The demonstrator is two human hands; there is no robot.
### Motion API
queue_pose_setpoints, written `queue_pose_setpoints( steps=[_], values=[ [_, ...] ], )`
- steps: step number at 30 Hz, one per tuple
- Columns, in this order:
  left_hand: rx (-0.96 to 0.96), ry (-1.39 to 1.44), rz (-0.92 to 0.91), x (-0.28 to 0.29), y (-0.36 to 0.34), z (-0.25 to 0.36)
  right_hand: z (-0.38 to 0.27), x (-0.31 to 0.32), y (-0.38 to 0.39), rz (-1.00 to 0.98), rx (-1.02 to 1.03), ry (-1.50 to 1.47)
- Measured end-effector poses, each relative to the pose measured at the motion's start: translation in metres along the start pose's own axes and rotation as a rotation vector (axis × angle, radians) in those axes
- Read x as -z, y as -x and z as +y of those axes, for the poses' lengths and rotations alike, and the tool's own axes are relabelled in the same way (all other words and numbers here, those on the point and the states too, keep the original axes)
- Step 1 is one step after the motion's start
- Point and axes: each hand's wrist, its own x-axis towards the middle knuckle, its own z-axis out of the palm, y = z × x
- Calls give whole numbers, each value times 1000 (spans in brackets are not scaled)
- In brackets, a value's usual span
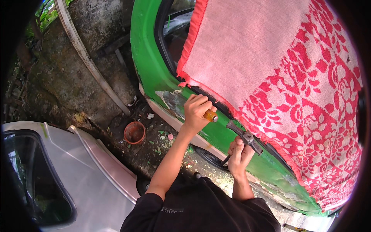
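My left hand (198,113) is closed round an amber-handled chisel (210,115), its metal-capped end pointing right. The hand hides the blade, so I cannot tell whether it touches the car. To the right, my right hand (239,156) grips a hammer (247,137), whose dark metal head lies a short way from the chisel's cap. Both hands are over the side of a green car (145,50), just below its window edge. Paint is chipped to pale and grey patches (172,99) beside my left hand. A pink and red patterned towel (247,50) covers the roof and much of the windows.
A silver-grey car (96,193) stands close on the left. Between the cars, a reddish-brown pot (134,132) sits on ground strewn with paint flakes. A long curved strip (87,58) leans near the stained wall (92,23). A wheel (208,157) shows under the green car.
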Motion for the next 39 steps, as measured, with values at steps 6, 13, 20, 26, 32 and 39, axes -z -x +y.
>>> queue_pose_setpoints(
  steps=[6, 13, 20, 26, 32, 39],
  values=[
    [-14, -11, -21, -1, -2, 10, 2, 1, 0, 5, -42, -2],
    [4, 1, -19, 2, 2, 0, 1, 0, 1, 12, -54, -28],
    [2, 19, -5, 1, -2, 1, 1, -3, 4, -10, -81, -21],
    [-8, 45, -17, 3, -2, 0, 9, 1, 5, -34, -60, 38],
    [-13, 18, -70, 4, -4, 6, 6, -1, 5, -9, -77, 12],
    [-23, 20, -72, 1, -5, 0, 9, 0, 6, 3, -73, 9]
  ],
)
